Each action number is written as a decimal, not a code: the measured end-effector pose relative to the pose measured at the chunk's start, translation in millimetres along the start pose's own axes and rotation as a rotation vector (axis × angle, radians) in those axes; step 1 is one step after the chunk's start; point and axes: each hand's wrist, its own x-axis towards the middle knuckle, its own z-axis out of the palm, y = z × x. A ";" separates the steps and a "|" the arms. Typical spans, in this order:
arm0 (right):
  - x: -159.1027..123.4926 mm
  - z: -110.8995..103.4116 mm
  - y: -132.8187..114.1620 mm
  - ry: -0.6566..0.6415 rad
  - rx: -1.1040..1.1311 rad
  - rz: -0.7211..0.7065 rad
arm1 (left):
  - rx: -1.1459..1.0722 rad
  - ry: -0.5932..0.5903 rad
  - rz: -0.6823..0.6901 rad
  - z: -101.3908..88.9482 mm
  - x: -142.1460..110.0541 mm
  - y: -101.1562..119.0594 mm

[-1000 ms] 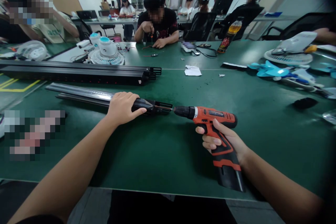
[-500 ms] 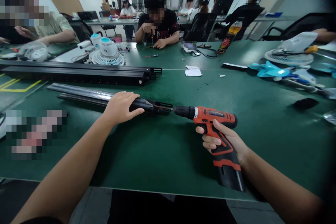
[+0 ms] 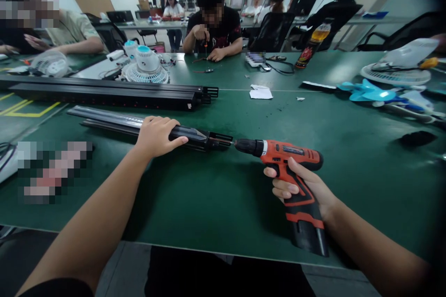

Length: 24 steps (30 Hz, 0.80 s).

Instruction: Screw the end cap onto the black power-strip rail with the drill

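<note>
My left hand is wrapped over the top of a long black column with a glossy face, lying on the green table. Slotted prongs stick out from the column's right end. In my right hand is an orange and black cordless drill, held by its grip with the index finger around the trigger. The drill points left, and its bit reaches the pronged end of the column. Whether the bit sits in a screw is too small to tell.
Behind lie more long black columns. White fan parts, torn white paper, blue fan blades, a black piece and a drink bottle are on the table. A co-worker sits opposite with a screwdriver.
The whole view has shifted slightly, so most things appear a little further right. My left hand stays on the column, and the drill keeps its place at the pronged end.
</note>
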 end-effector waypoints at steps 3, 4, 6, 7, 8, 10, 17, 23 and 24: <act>0.1 3.2 0.9 0.005 0.010 -0.023 | 0.019 -0.006 0.007 1.0 0.5 -1.1; 0.2 3.4 1.1 0.008 0.016 -0.026 | 0.021 -0.008 0.011 1.2 0.4 -1.4; 0.7 3.0 1.2 0.016 0.026 -0.024 | 0.018 -0.010 0.009 1.4 0.4 -2.0; 0.9 2.5 1.1 0.020 0.028 -0.021 | 0.013 -0.009 0.006 1.4 0.4 -2.2; 1.1 2.0 0.9 0.022 0.030 -0.016 | 0.009 -0.006 0.002 1.5 0.6 -2.2; 1.5 0.9 0.6 0.018 0.034 -0.010 | 0.009 -0.002 -0.003 1.2 0.9 -2.0; 1.1 -1.0 -0.6 0.020 0.040 0.021 | 0.043 -0.010 0.003 1.8 1.5 -2.1; 0.1 2.3 -0.3 0.024 0.011 -0.018 | 0.055 0.004 0.008 4.3 0.5 -3.8; 0.0 2.5 0.3 0.022 0.006 -0.028 | 0.055 0.004 0.009 4.1 0.4 -3.6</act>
